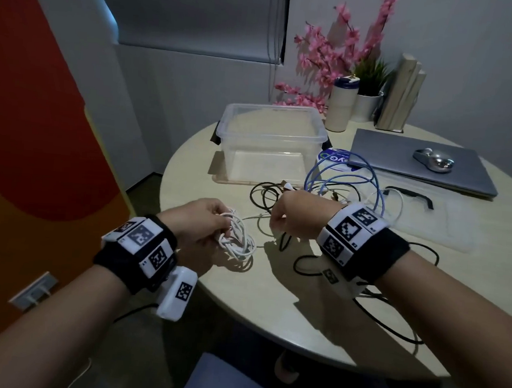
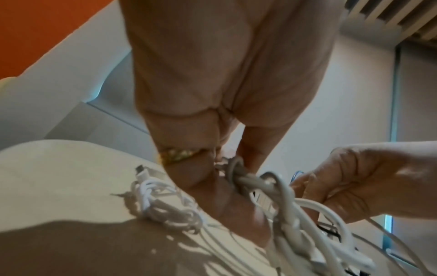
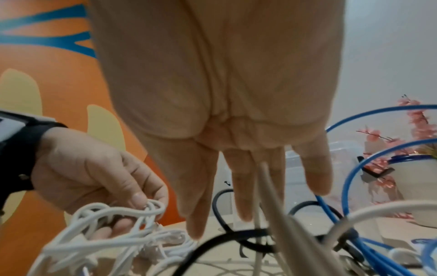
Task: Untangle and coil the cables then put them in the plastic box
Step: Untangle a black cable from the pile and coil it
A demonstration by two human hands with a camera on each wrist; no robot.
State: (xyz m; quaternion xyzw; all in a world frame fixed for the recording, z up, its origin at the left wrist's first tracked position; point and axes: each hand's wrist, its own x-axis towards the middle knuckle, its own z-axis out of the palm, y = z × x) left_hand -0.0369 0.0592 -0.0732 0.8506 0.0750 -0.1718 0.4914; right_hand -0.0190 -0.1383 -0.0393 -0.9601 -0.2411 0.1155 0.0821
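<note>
Cables part-coiled, plastic box (image 1: 272, 140) open at the table's (image 1: 239, 309) far side.

We find the left hand (image 1: 199, 220) gripping a white cable bundle (image 1: 239, 238) near the table's front edge. The right hand (image 1: 293, 215) pinches one white strand from it. Blue cable (image 1: 342, 176) and black cable (image 1: 264, 194) lie tangled between hands and box.

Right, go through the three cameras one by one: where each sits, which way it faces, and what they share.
Head: worn on the head, looks forward and down at the round table; both forearms, left hand and right hand show.
Left wrist: looks along the left palm at fingers gripping the white cable bundle.
Right wrist: looks along the right palm toward the blue cable and plastic box; the cable's white strand crosses its fingers.
Shared: the bundle shows in every view.
</note>
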